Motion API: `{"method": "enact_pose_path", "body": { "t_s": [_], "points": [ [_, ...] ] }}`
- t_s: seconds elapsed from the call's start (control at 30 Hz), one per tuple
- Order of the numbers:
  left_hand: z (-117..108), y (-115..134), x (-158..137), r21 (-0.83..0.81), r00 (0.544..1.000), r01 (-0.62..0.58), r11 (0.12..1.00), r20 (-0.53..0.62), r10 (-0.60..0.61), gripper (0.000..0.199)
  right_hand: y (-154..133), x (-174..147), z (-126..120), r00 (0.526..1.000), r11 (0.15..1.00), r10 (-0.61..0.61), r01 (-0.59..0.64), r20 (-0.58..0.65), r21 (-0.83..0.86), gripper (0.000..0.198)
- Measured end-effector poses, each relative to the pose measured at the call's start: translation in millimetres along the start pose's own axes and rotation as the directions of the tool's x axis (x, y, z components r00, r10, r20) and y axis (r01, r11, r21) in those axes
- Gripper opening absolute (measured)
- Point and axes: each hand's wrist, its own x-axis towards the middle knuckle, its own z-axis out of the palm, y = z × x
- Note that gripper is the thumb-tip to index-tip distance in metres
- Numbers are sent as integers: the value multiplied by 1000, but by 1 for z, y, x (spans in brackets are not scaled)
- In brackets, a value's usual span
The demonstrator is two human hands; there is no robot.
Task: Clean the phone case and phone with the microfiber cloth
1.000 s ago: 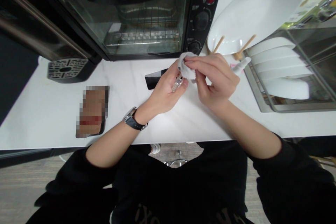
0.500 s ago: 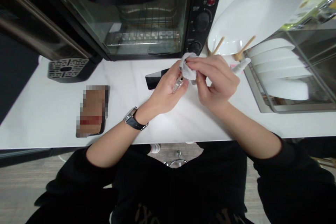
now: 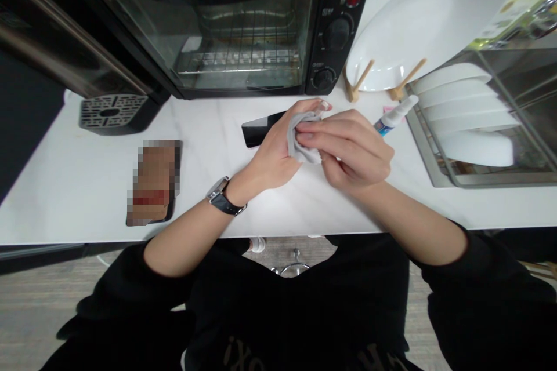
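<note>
My right hand (image 3: 359,148) is closed on a light grey cloth (image 3: 303,153), its fingers pressing the cloth against what my left hand holds. My left hand (image 3: 276,148), with a watch on the wrist, is closed around a small clear, shiny object (image 3: 322,106). Only the end of that object shows past the left fingertips; cloth and fingers hide the rest, so I cannot make out its kind. Just beyond my right hand lies a small spray bottle (image 3: 394,117) with a white top and blue label. A black phone-like slab (image 3: 260,129) lies partly behind my left hand.
A black toaster oven (image 3: 204,90) stands at the back of the white counter (image 3: 213,153). Left are a machine's drip tray (image 3: 108,113) and a pixelated phone-shaped item (image 3: 152,182). Right are a large white plate (image 3: 418,29) on wooden pegs and a rack with white bowls (image 3: 472,122).
The cloth has moved down and spread over my left palm. The clear object's visible end now shows at the far side of the left hand. More of the spray bottle is uncovered.
</note>
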Motion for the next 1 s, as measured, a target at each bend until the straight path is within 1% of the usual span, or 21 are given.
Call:
{"method": "enact_pose_path", "body": {
  "t_s": [0.1, 0.2, 0.33, 0.43, 0.57, 0.7, 0.83, 1.0],
  "points": [
    [0, 1, 0, 20, 999, 31, 999, 13, -31, 48, 0, -1, 0, 1000, 1000, 7, -7, 6, -5, 36],
    [2, -1, -1, 9, 999, 37, 999, -5, -37, 45, 2, -2, -1, 1000, 1000, 2, -2, 9, -17, 38],
    [4, -9, -1, -14, 1000, -18, 1000, -23, 17, 49, 8, -2, -1, 1000, 1000, 3, -2, 27, -16, 40],
    [4, -13, -2, -9, 998, -56, 998, -28, 56, 48, 13, -3, 0, 999, 999, 50, -50, 22, -12, 37],
    [3, -16, -3, 38, 997, -70, 997, -17, 71, 47, 17, -4, -2, 995, 994, 100, -99, 22, -54, 32],
    [1, -20, -5, 49, 999, -50, 998, 0, 50, 52, 19, -2, -4, 990, 986, 143, -142, 2, -83, 32],
    [2, -20, -7, 36, 1000, -25, 999, -9, 25, 53, 22, -3, -4, 987, 985, 153, -156, -39, -80, 34],
    [2, -17, -7, 29, 1000, 20, 999, -11, -20, 55, 24, -5, -3, 982, 979, 187, -188, -23, -75, 35]
  ]
}}
